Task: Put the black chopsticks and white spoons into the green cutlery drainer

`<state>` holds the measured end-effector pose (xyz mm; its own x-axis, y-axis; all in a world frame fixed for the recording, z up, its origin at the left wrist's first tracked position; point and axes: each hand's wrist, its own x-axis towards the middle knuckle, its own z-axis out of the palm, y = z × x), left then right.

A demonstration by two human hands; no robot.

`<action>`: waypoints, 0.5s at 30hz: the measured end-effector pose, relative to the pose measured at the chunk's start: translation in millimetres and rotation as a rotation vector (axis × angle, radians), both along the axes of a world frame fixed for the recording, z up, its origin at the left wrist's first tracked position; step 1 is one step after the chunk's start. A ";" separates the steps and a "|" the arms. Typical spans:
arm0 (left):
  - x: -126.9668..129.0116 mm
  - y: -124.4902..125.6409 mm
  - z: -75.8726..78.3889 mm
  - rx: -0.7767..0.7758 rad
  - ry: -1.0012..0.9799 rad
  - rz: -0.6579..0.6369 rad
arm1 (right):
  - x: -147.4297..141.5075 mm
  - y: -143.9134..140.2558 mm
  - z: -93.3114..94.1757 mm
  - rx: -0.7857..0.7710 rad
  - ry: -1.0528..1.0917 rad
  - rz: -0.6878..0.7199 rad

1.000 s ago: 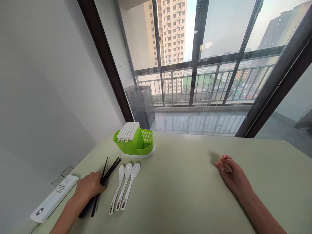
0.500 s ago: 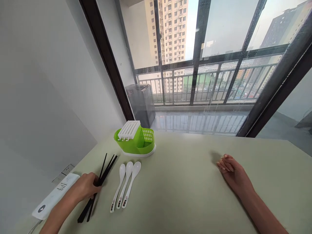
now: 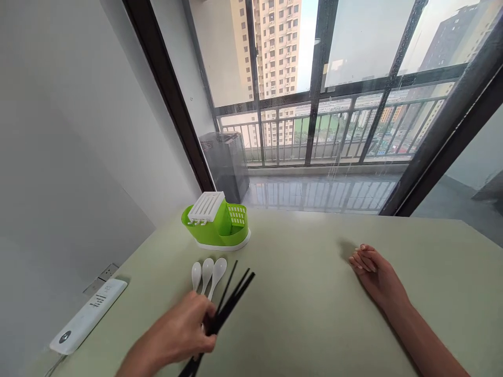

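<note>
Chopsticks (image 3: 231, 299) clamped in left hand (image 3: 178, 335) grip, over spoons (image 3: 207, 271), prob. lifted off tabletop (image 3: 298, 314). Right hand (image 3: 375, 277) rests flat, fingers loosely together, holding nothing.

— What colours are the chopsticks (image 3: 231, 298) and the spoons (image 3: 207, 269)?
— Chopsticks black; spoons white.
— And the holder (image 3: 216, 228)?
— Bright green with a mesh-patterned basket, a white slotted lid and white base, on a pale green table (image 3: 314, 314).
</note>
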<state>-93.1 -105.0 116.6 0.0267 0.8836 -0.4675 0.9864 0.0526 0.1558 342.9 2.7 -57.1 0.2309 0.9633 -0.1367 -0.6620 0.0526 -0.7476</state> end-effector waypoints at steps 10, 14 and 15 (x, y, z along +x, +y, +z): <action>93.0 6.0 -31.9 -0.050 0.133 -0.219 | -3.3 -0.6 4.0 0.011 -0.002 0.007; 102.5 7.5 -39.5 -0.028 0.148 -0.252 | -4.6 -1.3 6.8 0.019 0.006 0.007; 104.1 7.7 -40.7 -0.016 0.139 -0.260 | -4.8 -1.4 7.6 0.021 0.007 0.006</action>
